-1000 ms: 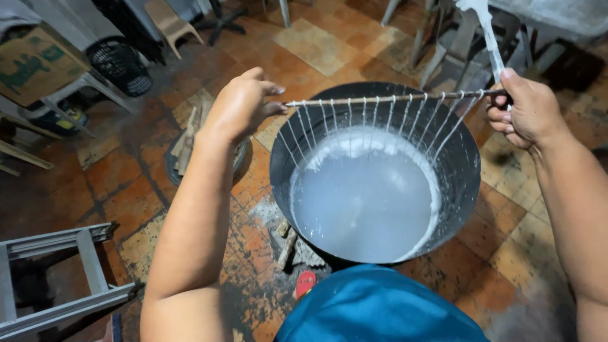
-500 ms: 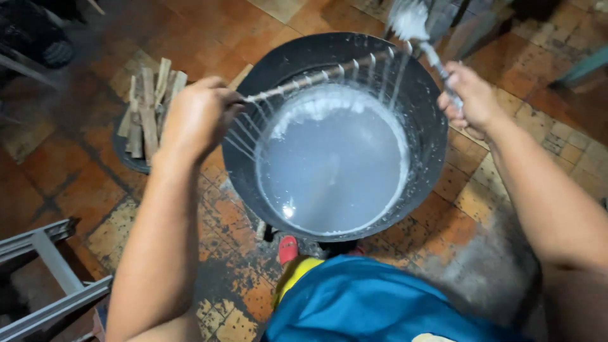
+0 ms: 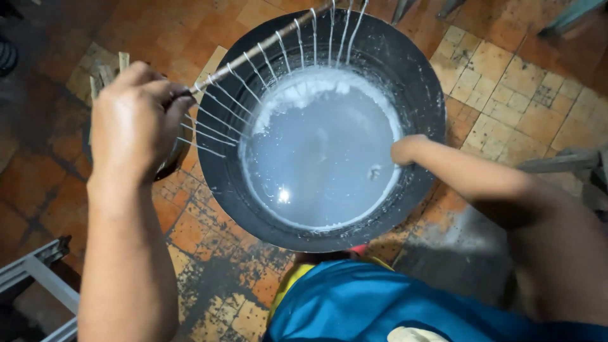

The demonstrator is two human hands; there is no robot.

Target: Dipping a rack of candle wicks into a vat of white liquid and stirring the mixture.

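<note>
My left hand (image 3: 136, 120) is closed around the near end of a thin wooden stick (image 3: 253, 50) that slants up over the far rim of a wide black pot (image 3: 424, 95). Several white strings (image 3: 285, 60) hang from the stick toward the milky white liquid (image 3: 316, 152) in the pot. My right arm reaches in from the right, and my right hand (image 3: 405, 150) sits over the liquid's right edge. It looks bent downward, its fingers hidden. The stick's far end runs out of the top of the view.
The pot stands on a worn orange tiled floor (image 3: 494, 69). Pieces of wood in a dark dish (image 3: 104, 76) lie left of the pot, partly behind my left hand. A grey metal frame (image 3: 38, 272) is at the bottom left. Blue clothing (image 3: 380, 304) fills the bottom.
My right hand has let go of the stick's far end and come down over the pot. The stick now tilts away with only my left hand on it. The view has moved closer.
</note>
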